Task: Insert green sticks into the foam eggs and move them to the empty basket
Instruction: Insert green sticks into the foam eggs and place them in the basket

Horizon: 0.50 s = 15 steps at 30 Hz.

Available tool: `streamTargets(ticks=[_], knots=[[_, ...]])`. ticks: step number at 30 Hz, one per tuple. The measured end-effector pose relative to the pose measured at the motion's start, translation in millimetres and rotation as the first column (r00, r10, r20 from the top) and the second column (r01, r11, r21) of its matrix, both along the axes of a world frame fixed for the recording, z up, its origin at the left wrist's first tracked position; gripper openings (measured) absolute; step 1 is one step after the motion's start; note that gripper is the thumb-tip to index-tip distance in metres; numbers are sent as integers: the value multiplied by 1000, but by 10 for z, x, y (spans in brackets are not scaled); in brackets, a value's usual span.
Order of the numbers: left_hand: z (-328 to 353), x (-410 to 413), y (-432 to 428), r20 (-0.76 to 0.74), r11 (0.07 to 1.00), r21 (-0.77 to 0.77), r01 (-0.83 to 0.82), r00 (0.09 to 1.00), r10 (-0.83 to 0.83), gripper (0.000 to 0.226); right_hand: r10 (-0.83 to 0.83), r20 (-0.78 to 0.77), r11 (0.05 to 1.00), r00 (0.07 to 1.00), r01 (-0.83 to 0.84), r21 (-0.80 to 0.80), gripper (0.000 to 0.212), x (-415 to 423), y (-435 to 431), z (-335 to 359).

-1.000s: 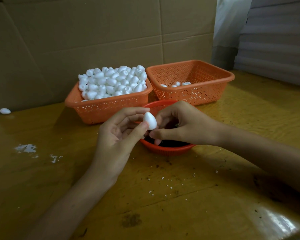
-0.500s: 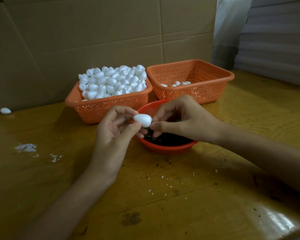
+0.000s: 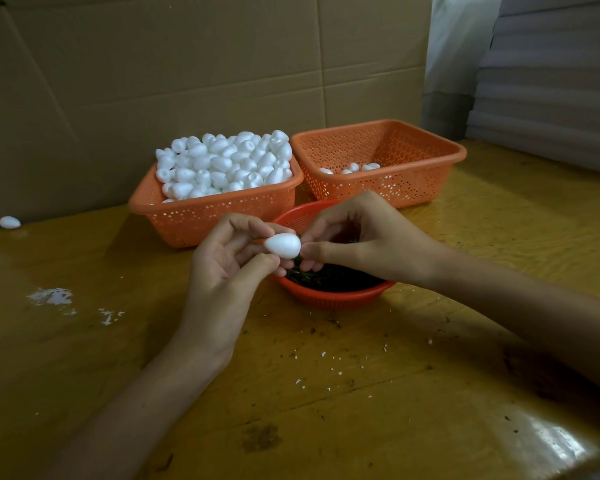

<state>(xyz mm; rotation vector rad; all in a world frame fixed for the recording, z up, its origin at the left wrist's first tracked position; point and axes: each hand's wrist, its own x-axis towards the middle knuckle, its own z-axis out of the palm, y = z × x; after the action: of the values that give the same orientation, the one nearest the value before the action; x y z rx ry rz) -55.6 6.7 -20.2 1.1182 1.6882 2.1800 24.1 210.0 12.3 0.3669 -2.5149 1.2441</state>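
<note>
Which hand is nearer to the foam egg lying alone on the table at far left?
Left. The left hand is right of the lone egg, well apart; the right hand is farther right, over the round red basket.

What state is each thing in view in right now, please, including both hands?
foam egg: held sideways, no stick visible.
left hand: fingers pinch the foam egg.
right hand: fingers pinched at the egg's blunt end; any stick hidden.
left basket: heaped with eggs.
right basket: nearly empty, a few eggs inside.
red bowl: holds green sticks.
stray egg: lying loose on the table.
</note>
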Motion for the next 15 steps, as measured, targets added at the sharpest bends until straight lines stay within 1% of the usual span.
streamTargets(ticks=[5, 10, 15], knots=[[6, 17, -5, -23, 1000, 3, 4, 1000, -4, 28, 5, 5, 1000, 1000, -5, 20, 12, -9, -2, -3], [1, 35, 3, -26, 1000, 9, -12, 1000, 13, 41, -15, -23, 1000, 1000, 15, -14, 16, -4, -9, 11], [-10, 38, 13, -42, 999, -2, -34, 999, 33, 35, -18, -24, 998, 1000, 17, -52, 18, 6, -5, 24]])
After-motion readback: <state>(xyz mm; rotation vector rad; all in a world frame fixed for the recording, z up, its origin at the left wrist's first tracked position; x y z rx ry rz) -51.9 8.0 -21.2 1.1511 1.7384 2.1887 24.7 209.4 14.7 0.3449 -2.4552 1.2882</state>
